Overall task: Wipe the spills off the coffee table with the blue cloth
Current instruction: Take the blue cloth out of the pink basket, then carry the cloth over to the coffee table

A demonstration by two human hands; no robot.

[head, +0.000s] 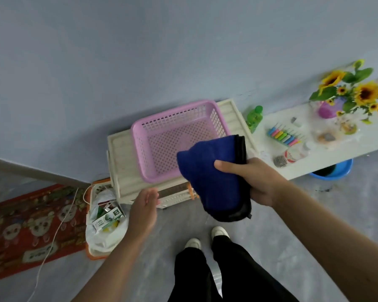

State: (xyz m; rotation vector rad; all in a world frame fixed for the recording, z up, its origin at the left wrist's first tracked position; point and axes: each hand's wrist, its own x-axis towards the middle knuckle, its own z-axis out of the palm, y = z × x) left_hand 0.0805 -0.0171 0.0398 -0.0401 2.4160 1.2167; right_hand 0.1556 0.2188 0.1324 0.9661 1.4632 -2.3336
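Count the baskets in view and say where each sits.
2. A pink basket sits on the white cart; an orange-rimmed basket stands on the floor left of it. Others may be hidden.

A home room: sunflowers (358, 90) on a white coffee table (336, 162), red patterned rug (26, 225), laundry-style basket (172, 138).

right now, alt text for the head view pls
The right hand holds a folded blue cloth over a pink basket on a low cream cart; the left hand is open. A cluttered white table stands to the right.
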